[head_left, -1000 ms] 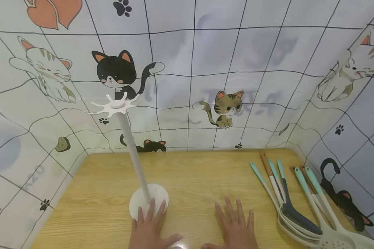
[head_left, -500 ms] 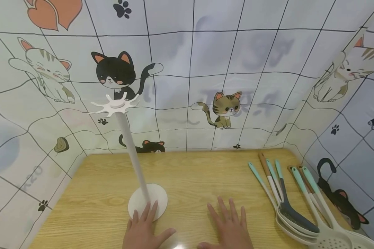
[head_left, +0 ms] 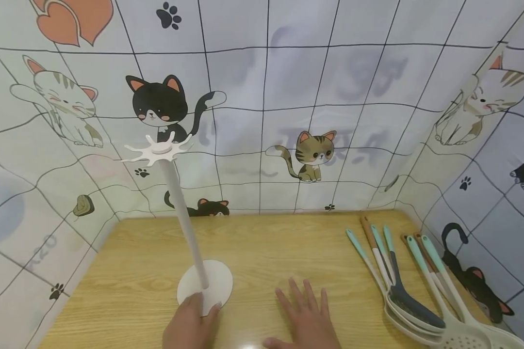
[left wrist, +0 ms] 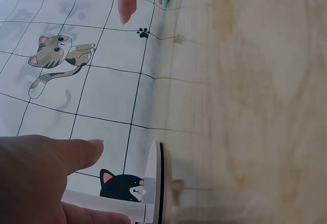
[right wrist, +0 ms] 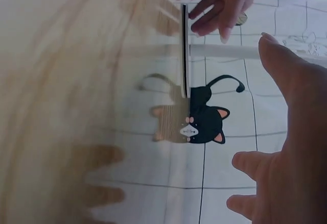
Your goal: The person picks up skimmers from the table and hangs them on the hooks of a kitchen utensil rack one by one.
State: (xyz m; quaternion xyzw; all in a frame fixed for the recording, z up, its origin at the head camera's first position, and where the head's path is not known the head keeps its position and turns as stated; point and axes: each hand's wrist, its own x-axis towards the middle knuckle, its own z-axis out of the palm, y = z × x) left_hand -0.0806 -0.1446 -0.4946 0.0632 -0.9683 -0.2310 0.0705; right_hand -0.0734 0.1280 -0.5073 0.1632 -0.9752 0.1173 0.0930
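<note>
A white utensil stand with a round base (head_left: 218,283), a slim pole (head_left: 181,213) and a star of hooks (head_left: 159,150) on top stands at the left of the wooden table. My left hand (head_left: 189,322) is at the near edge of that base, close to the pole's foot; thumb and fingers are apart and not wrapped round the pole. Whether it touches the base cannot be told. My right hand (head_left: 307,320) hovers or rests over the table right of the stand, palm down, fingers spread, holding nothing. In the right wrist view the left hand (right wrist: 225,4) appears beside the pole (right wrist: 225,51).
On the right lie stacked ladles (head_left: 412,315) with a dark grey utensil (head_left: 412,305) on top, then a slotted skimmer (head_left: 467,337); handles are mint or brown. A cloth printed with cats (head_left: 244,72) encloses the table (head_left: 279,247) at the back and sides.
My left hand has drawn back a little and turned, its fingers no longer lying flat across the base. My right hand has shifted left. The stand and utensils stay put.
</note>
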